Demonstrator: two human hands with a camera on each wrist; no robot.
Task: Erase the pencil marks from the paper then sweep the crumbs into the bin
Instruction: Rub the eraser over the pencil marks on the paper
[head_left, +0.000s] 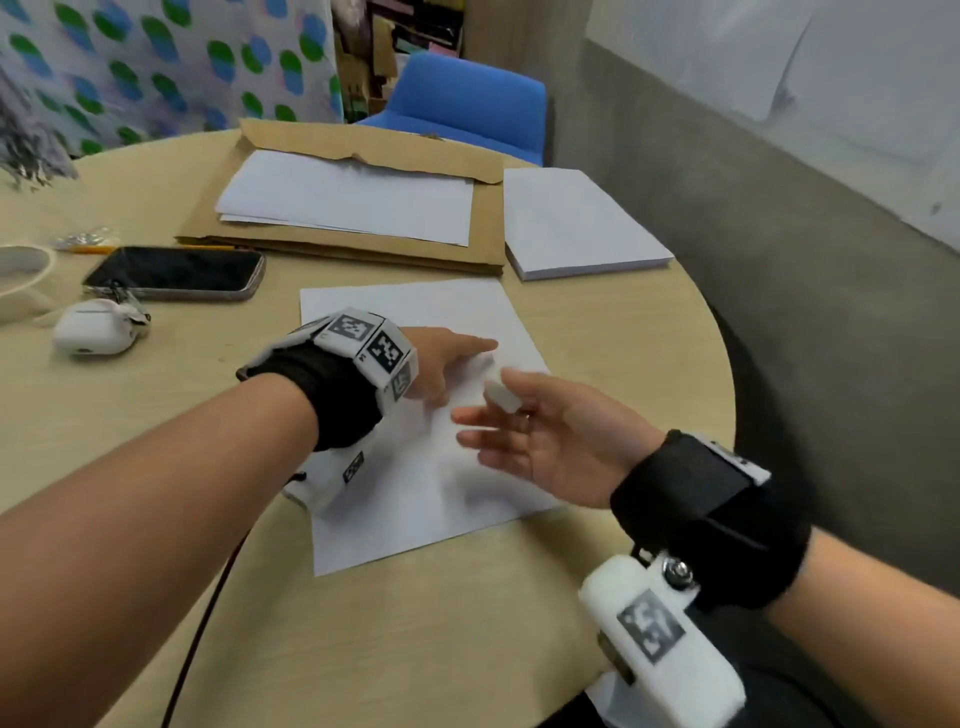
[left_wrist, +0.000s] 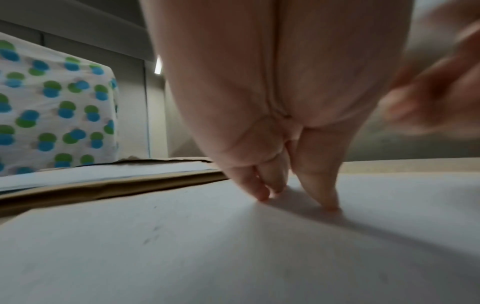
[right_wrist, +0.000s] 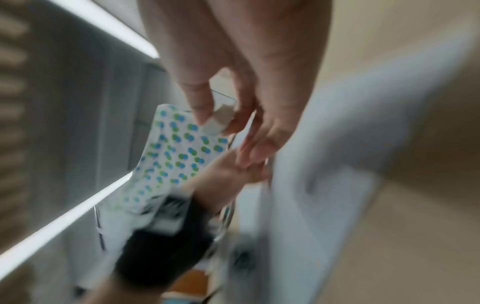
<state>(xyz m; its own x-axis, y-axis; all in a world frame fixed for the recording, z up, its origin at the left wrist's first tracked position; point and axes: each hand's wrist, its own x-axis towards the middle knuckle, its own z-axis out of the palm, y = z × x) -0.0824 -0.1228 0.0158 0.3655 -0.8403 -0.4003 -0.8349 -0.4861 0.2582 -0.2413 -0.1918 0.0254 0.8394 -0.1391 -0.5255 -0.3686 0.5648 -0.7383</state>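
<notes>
A white sheet of paper (head_left: 415, 467) lies on the round wooden table (head_left: 156, 415) in front of me. My left hand (head_left: 447, 358) presses straight fingers down on the sheet; the left wrist view shows its fingertips (left_wrist: 330, 203) touching the paper (left_wrist: 182, 246), with faint grey pencil marks (left_wrist: 153, 236) nearby. My right hand (head_left: 524, 421) hovers just right of it above the sheet, pinching a small white eraser (head_left: 500, 397) between thumb and forefinger, the other fingers spread. In the blurred right wrist view the eraser (right_wrist: 217, 121) shows at the fingertips. No bin is in view.
At the back lie a brown envelope (head_left: 483, 228) with white sheets on it and a paper stack (head_left: 582, 223). A black phone (head_left: 176, 273), a white earbud case (head_left: 96, 332) and a pencil (head_left: 93, 249) sit at the left. A blue chair (head_left: 467, 104) stands beyond the table.
</notes>
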